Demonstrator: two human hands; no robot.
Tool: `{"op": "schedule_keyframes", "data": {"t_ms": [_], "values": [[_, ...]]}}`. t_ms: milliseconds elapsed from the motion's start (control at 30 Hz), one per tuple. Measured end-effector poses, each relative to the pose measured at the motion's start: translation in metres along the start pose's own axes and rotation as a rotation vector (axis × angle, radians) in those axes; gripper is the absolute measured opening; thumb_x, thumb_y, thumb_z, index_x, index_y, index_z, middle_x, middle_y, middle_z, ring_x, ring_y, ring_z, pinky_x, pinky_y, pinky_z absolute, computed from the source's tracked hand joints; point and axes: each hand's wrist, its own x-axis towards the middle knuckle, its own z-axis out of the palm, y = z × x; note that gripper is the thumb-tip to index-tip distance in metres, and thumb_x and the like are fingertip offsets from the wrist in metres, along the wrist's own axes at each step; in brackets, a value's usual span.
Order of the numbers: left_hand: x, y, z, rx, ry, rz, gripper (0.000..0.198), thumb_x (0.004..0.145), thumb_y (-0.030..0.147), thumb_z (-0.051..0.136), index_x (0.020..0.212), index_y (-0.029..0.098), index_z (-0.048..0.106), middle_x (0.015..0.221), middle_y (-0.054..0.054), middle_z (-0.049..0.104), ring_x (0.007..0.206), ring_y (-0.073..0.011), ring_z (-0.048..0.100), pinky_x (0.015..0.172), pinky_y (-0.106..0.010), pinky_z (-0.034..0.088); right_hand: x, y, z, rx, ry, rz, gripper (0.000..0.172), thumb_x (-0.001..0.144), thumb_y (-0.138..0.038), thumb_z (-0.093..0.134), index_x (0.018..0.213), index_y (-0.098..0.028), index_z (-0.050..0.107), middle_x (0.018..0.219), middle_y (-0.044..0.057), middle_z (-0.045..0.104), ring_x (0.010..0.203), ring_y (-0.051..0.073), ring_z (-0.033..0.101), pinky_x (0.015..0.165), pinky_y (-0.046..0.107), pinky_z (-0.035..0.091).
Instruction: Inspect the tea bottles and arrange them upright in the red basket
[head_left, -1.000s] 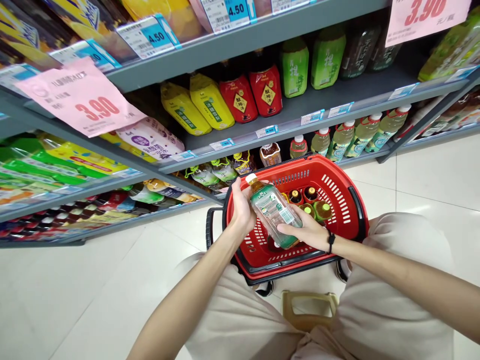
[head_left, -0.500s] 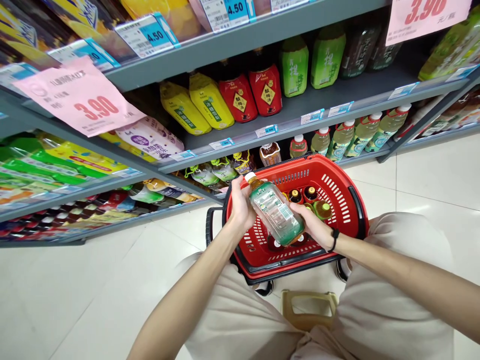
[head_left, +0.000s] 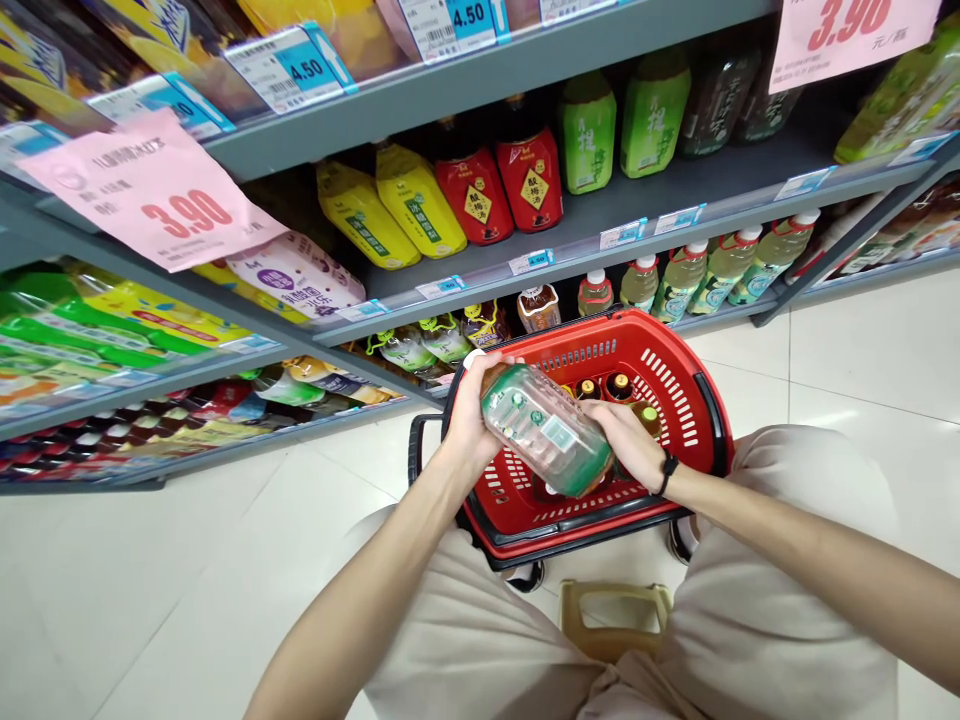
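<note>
Both hands hold a drink bottle (head_left: 544, 425) with a clear and green label and a white cap, tilted over the basket. My left hand (head_left: 474, 405) is closed round its neck end, near the cap. On the right side of its lower half, my right hand (head_left: 628, 440) grips it, fingers partly hidden behind. Beneath the bottle stands a red shopping basket (head_left: 679, 365) with black handles. Several bottles lie inside it, among them dark-capped bottles (head_left: 619, 386) and one with a green cap (head_left: 649, 414).
A grey shelf (head_left: 480, 110) ahead carries yellow bottles (head_left: 420, 205), red bottles (head_left: 530, 180) and green bottles (head_left: 655, 120). Pink price sheets (head_left: 150, 195) hang from its edge. More bottles stand on the bottom shelf behind the basket. A small beige stool (head_left: 615, 635) sits between my legs.
The bottle has turned in my hands and tipped a little further to the left. My left hand has slid up round its neck, now covering most of it.
</note>
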Motion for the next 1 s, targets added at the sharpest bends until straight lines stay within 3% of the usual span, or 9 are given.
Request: {"op": "schedule_keyframes", "data": {"t_ms": [133, 267, 367, 467, 533, 767, 1000], "values": [[-0.017, 0.003, 0.006, 0.018, -0.049, 0.025, 0.023, 0.069, 0.034, 0.088, 0.078, 0.019, 0.071, 0.083, -0.002, 0.077, 0.094, -0.0259, 0.079, 0.092, -0.037, 0.062, -0.002, 0.003, 0.007, 0.031, -0.024, 0.126, 0.040, 0.088, -0.057, 0.064, 0.071, -0.021, 0.070, 0.070, 0.001, 0.072, 0.078, 0.024, 0.066, 0.083, 0.036, 0.051], [-0.023, 0.009, 0.007, -0.002, -0.078, 0.098, 0.019, 0.071, 0.036, 0.083, 0.076, 0.021, 0.072, 0.087, -0.002, 0.076, 0.102, -0.0287, 0.077, 0.095, -0.040, 0.062, -0.006, 0.000, 0.015, 0.331, -0.107, 0.229, 0.039, 0.086, -0.059, 0.068, 0.091, -0.022, 0.077, 0.088, 0.003, 0.080, 0.090, 0.026, 0.074, 0.093, 0.037, 0.056], [-0.018, 0.016, 0.005, -0.018, -0.073, 0.224, 0.017, 0.074, 0.037, 0.080, 0.076, 0.023, 0.071, 0.086, -0.002, 0.076, 0.103, -0.0271, 0.076, 0.097, -0.040, 0.061, -0.008, -0.002, 0.019, 0.525, -0.241, 0.344, 0.050, 0.090, -0.068, 0.060, 0.108, -0.024, 0.076, 0.097, 0.005, 0.082, 0.095, 0.028, 0.077, 0.092, 0.043, 0.060], [-0.011, 0.022, 0.002, -0.042, -0.035, 0.281, 0.015, 0.076, 0.035, 0.079, 0.078, 0.023, 0.072, 0.085, -0.001, 0.075, 0.101, -0.0245, 0.076, 0.098, -0.038, 0.060, -0.011, -0.005, 0.020, 0.551, -0.425, 0.418, 0.067, 0.093, -0.079, 0.050, 0.124, -0.023, 0.072, 0.097, 0.008, 0.082, 0.081, 0.028, 0.078, 0.076, 0.044, 0.063], [-0.009, 0.024, 0.001, -0.061, -0.015, 0.271, 0.015, 0.076, 0.035, 0.080, 0.079, 0.023, 0.072, 0.086, 0.000, 0.075, 0.100, -0.0239, 0.076, 0.099, -0.037, 0.060, -0.012, -0.008, 0.019, 0.524, -0.490, 0.385, 0.069, 0.094, -0.079, 0.051, 0.128, -0.022, 0.071, 0.091, 0.008, 0.081, 0.071, 0.026, 0.076, 0.069, 0.040, 0.063], [-0.007, 0.022, -0.001, -0.150, -0.131, 0.251, 0.016, 0.078, 0.033, 0.083, 0.076, 0.023, 0.070, 0.090, 0.001, 0.077, 0.102, -0.0227, 0.076, 0.106, -0.037, 0.059, -0.014, -0.008, 0.012, 0.426, -0.438, 0.181, 0.065, 0.087, -0.074, 0.070, 0.122, -0.021, 0.074, 0.083, 0.005, 0.081, 0.060, 0.021, 0.074, 0.061, 0.035, 0.065], [-0.008, 0.019, 0.001, -0.071, -0.119, 0.199, 0.021, 0.079, 0.040, 0.084, 0.081, 0.021, 0.076, 0.105, -0.005, 0.083, 0.112, -0.0260, 0.076, 0.105, -0.039, 0.059, -0.013, -0.007, 0.008, 0.359, -0.232, 0.056, 0.064, 0.085, -0.073, 0.075, 0.121, -0.020, 0.076, 0.092, 0.008, 0.082, 0.063, 0.023, 0.072, 0.044, 0.033, 0.059]]}}
